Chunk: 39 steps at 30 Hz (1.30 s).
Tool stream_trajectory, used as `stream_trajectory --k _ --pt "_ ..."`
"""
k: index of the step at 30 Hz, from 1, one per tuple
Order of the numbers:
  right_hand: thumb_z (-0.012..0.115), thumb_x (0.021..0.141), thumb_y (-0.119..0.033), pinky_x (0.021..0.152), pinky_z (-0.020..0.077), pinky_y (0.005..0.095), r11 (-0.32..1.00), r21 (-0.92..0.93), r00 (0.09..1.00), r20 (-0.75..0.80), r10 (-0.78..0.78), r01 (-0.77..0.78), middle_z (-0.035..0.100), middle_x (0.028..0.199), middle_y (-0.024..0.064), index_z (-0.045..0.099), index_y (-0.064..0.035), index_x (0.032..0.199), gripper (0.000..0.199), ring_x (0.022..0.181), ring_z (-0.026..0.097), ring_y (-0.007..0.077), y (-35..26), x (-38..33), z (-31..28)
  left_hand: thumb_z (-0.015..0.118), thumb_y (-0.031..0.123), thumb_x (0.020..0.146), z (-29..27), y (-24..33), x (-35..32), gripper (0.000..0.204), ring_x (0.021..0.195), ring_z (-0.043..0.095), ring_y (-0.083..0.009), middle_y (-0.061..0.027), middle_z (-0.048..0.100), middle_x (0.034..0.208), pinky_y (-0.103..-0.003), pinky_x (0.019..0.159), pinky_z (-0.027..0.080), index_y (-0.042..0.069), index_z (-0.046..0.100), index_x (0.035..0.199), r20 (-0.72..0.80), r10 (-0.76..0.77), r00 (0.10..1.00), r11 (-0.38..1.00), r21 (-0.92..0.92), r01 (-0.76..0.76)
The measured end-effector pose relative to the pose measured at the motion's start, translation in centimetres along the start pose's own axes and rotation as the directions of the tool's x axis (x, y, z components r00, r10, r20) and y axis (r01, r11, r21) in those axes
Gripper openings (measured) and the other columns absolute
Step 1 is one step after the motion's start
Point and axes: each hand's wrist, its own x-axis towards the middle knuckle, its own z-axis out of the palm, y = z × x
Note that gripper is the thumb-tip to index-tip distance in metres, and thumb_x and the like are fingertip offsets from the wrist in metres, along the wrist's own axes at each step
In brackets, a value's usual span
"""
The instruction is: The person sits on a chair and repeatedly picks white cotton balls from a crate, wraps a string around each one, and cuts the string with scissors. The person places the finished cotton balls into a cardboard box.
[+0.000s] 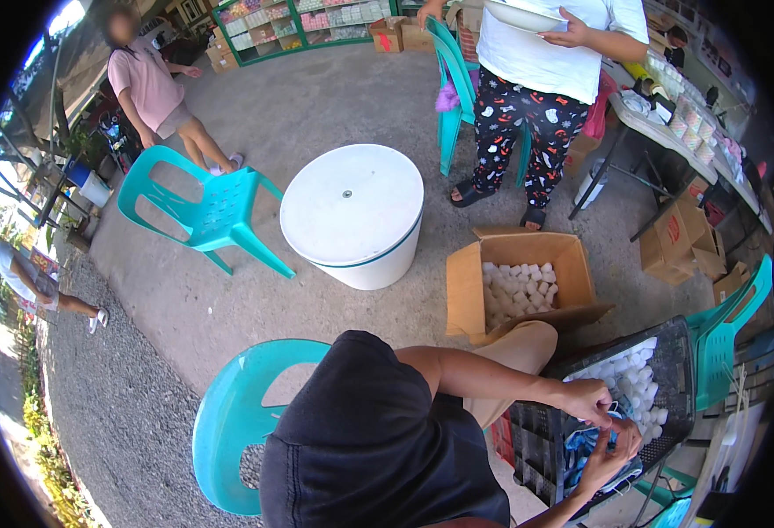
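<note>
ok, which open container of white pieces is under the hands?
The black plastic crate: left hand and right hand are both over it. The cardboard box has no hand above it.

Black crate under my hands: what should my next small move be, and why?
Perhaps ease the left hand slightly back from the right hand to check what is between them: they meet over the crate, hiding whatever they may hold, and white pieces lie close by.
</note>
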Motion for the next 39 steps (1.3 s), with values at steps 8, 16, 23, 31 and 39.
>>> stream_trajectory --k 8,16,23,31,39 --pt "0.058 0.092 -0.006 0.058 0.0281 0.0206 0.546 0.665 0.834 0.225 0.504 -0.510 0.048 0.074 -0.0041 0.056 -0.0009 0.085 0.008 0.066 0.037 0.0047 0.6 -2.7 1.5 0.077 0.018 0.077 0.0 -1.1 0.4 0.025 0.051 0.054 -0.0071 -0.0016 0.060 0.061 -0.024 0.043 0.039 0.003 0.059 0.067 -0.193 -0.037 0.980 0.966 -0.259 -0.015" --pt "0.062 0.091 -0.006 0.055 0.0237 0.0204 0.563 0.674 0.845 0.178 0.505 -0.478 0.050 0.074 -0.0044 0.059 -0.0006 0.087 0.008 0.063 0.033 0.0034 -0.3 -2.1 1.6 0.071 0.015 0.082 0.1 -0.2 -0.2 0.017 0.053 0.055 -0.0077 -0.0022 0.063 0.065 -0.022 0.046 0.042 0.000 0.065 0.076 -0.025 -0.079 0.997 0.953 -0.296 0.068" --pt "0.063 0.090 -0.006 0.054 0.0228 0.0201 0.596 0.617 0.836 0.207 0.507 -0.514 0.048 0.072 -0.0048 0.059 0.0001 0.086 0.009 0.062 0.031 0.0032 -0.3 -2.0 1.2 0.070 0.015 0.083 0.0 -0.4 -0.4 0.018 0.054 0.057 -0.0083 -0.0034 0.064 0.064 -0.025 0.049 0.044 0.001 0.064 0.072 -0.102 0.067 0.992 0.981 -0.174 -0.084" --pt "0.066 0.089 -0.012 0.053 0.0198 0.0221 0.597 0.617 0.831 0.182 0.526 -0.513 0.045 0.070 -0.0058 0.061 0.0006 0.086 0.014 0.061 0.026 0.0043 -0.4 -2.0 1.8 0.056 0.029 0.093 -0.1 -0.4 -0.3 0.039 0.048 0.057 -0.0171 -0.0058 0.059 0.052 -0.034 0.050 0.043 0.002 0.059 0.065 -0.248 0.124 0.961 0.989 0.114 -0.098" --pt "0.064 0.090 -0.011 0.052 0.0170 0.0236 0.638 0.539 0.815 0.179 0.551 -0.550 0.044 0.068 -0.0061 0.063 0.0011 0.089 0.012 0.059 0.023 0.0047 -0.5 -1.5 1.1 0.053 0.033 0.095 0.3 0.4 -0.1 0.049 0.046 0.055 -0.0135 -0.0034 0.055 0.047 -0.033 0.048 0.042 0.003 0.054 0.056 -0.192 0.045 0.980 0.999 -0.002 -0.047"
